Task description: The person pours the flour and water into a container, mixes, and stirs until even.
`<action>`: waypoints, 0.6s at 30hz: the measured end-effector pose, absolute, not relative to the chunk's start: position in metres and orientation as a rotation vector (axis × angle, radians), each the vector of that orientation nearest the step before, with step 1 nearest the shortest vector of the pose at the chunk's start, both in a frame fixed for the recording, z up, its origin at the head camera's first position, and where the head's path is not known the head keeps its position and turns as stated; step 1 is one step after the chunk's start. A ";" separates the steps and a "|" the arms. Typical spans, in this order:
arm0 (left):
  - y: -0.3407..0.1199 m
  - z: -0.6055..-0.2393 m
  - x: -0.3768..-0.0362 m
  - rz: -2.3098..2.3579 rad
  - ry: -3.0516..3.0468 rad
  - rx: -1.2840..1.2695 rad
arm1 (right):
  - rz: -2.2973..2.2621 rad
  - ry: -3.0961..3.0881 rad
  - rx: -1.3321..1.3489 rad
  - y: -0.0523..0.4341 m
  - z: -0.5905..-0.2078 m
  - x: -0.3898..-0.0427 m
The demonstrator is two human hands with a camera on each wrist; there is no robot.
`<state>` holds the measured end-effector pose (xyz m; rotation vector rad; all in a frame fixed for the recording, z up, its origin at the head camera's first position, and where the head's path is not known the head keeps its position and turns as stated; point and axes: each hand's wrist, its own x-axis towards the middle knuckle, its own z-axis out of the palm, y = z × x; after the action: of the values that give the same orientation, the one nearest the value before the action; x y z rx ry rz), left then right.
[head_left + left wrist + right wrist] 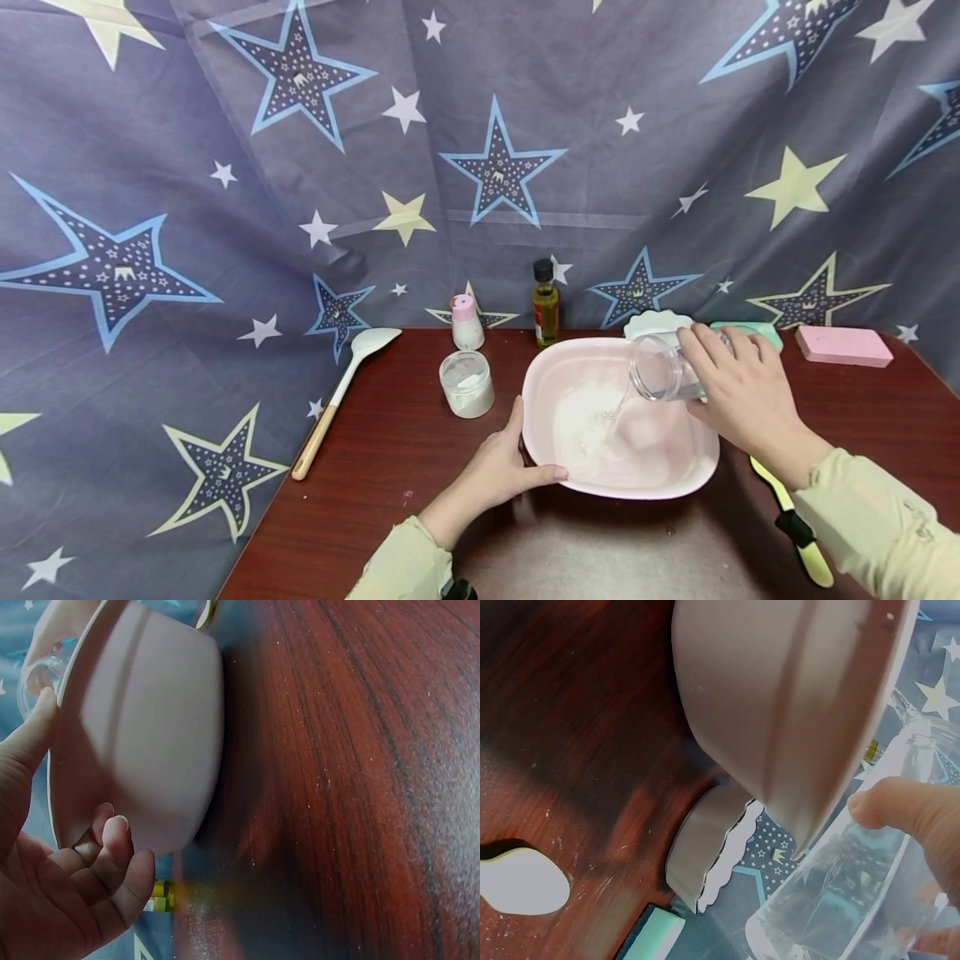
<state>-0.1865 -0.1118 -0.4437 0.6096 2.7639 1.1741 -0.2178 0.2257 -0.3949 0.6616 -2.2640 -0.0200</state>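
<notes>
Nearest on the dark red wooden surface (390,467), at the right, a knife with a yellow and black handle (795,525) lies beside the right sleeve. The left hand (498,475) rests at the near left corner of the pink bowl (547,392); its grip is grasping the rim, thumb over the edge and fingers curled under the outer wall, as the left wrist view shows. The bowl sits in the middle of the surface and holds white powder and a pool of water. Over its right rim the right hand (738,392) has its grip clenched round a clear glass jar (660,367), tipped on its side with the mouth pointing left, and a thin stream of water falls into the bowl. Left of the bowl stands a small open jar of white powder (467,384). Farther left a white spoon with a wooden handle (341,396) lies aslant. At the far edge stand a pink-capped white bottle (466,322) and an oil bottle (545,305), then a white scalloped dish (654,322), a green sponge (761,331) and a pink block (843,345).
</notes>
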 end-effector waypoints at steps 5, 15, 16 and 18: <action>-0.111 -0.445 -0.187 1.171 2.762 0.616 | -0.042 -2.260 0.663 0.226 -0.394 -0.217; -0.112 -0.444 -0.186 1.188 2.745 0.602 | -0.067 -2.272 0.671 0.226 -0.395 -0.218; -0.112 -0.444 -0.186 1.187 2.746 0.606 | -0.068 -2.269 0.672 0.226 -0.395 -0.218; -0.112 -0.444 -0.186 1.190 2.745 0.608 | -0.066 -2.260 0.672 0.226 -0.395 -0.218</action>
<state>-0.1862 -0.1117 -0.4444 0.6080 2.7451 1.1904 -0.2182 0.2263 -0.3946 0.6718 -2.2604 -0.0662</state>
